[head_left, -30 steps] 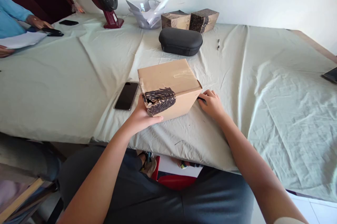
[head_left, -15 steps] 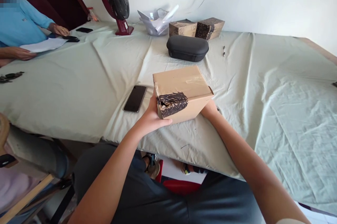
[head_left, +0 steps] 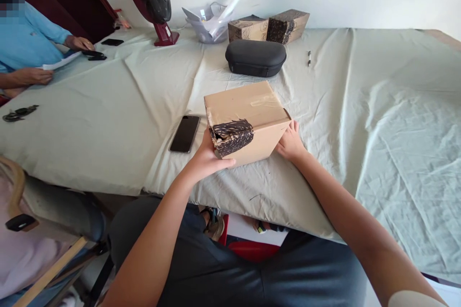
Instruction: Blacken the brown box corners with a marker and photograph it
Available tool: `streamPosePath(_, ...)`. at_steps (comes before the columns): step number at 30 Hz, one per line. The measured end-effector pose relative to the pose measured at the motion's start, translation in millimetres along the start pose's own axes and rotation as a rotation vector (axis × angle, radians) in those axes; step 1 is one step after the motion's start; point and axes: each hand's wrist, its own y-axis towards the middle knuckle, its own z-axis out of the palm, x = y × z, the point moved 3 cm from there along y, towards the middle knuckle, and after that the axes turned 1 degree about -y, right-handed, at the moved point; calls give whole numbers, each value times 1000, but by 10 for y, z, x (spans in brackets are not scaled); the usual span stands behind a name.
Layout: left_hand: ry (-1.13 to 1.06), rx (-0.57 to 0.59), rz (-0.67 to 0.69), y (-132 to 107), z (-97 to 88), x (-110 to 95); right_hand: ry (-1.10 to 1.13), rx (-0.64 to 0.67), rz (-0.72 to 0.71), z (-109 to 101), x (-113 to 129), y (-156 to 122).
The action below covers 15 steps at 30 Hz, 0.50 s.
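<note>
A brown cardboard box (head_left: 248, 105) is tilted slightly over the table in front of me, its near left corner torn and scribbled over in black. My left hand (head_left: 209, 155) is closed around that corner, with the thumb along the lower front edge. At the box's right side, my right hand (head_left: 291, 141) presses against it with bent fingers; some fingertips are hidden by the box. A dark smartphone (head_left: 185, 133) lies flat just left of the box.
Behind the box sits a black zip case (head_left: 255, 58). Two more scribbled boxes (head_left: 248, 30), a clear plastic basket (head_left: 205, 32) and a fan (head_left: 163, 33) stand by the wall. A small pen (head_left: 309, 58) lies right. Another person's hand (head_left: 36, 76) holds paper at far left.
My right hand has shifted up along the box's right side, so more of its fingers show. The box has turned a little, showing more of its front. The view has tilted slightly.
</note>
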Motion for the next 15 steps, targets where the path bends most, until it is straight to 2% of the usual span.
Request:
streamPosePath(3, -29, 4, -18, 18, 3, -23, 471, 53, -122, -17, 124, -64)
streamPosePath(6, -123, 20, -91, -5, 4, -66, 819, 178, -139, 65, 283, -108)
streamPosePath(8, -151, 48, -140, -32, -49, -97, 873, 209, -117, 123, 367, -113)
streamPosePath(10, -93, 143, -161, -35, -171, -110, 896, 210, -98, 154, 413, -105)
streamPosePath(13, 168, 366, -123, 64, -451, -42, 930, 196, -90, 155, 425, -93)
streamPosePath(14, 270, 403, -121, 129, -550, 14, 931, 188, -86, 151, 418, -91)
streamPosePath(15, 395, 365, -149, 212, -653, 87, 929, 179, -81, 147, 411, -92)
